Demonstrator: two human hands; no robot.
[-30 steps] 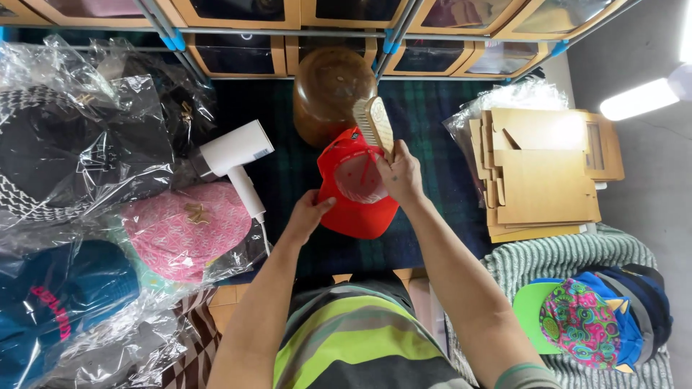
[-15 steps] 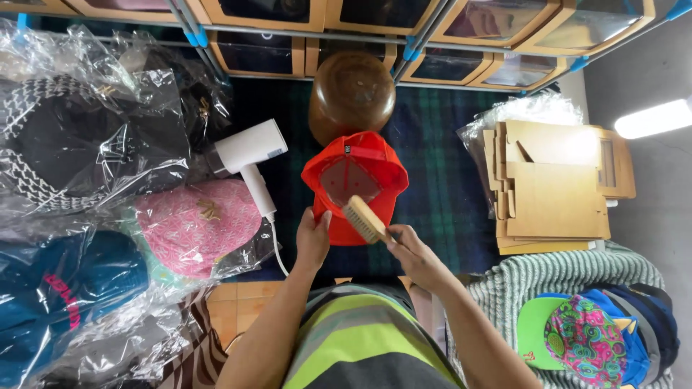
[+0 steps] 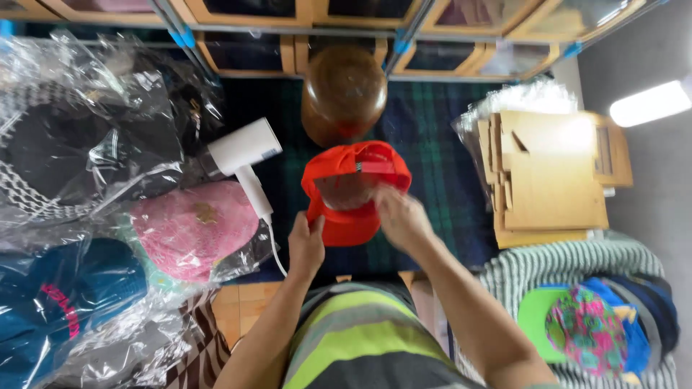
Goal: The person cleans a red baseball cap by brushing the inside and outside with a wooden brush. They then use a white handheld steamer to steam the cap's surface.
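Both hands (image 3: 306, 245) (image 3: 400, 216) grip red cap (image 3: 353, 194); hairdryer (image 3: 241, 155) left, wooden head form (image 3: 342, 94) behind

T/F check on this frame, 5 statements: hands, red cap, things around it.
1. The left hand grips the brim edge of the red cap. True.
2. The right hand rests on the cardboard stack. False: it is at the red cap; the stack lies apart, further to the side.
3. A white hair dryer lies beside the red cap. True.
4. The pink cap lies bare on the cloth. False: it is inside a clear plastic bag.
5. The brown rounded form sits beyond the red cap, near the shelving. True.
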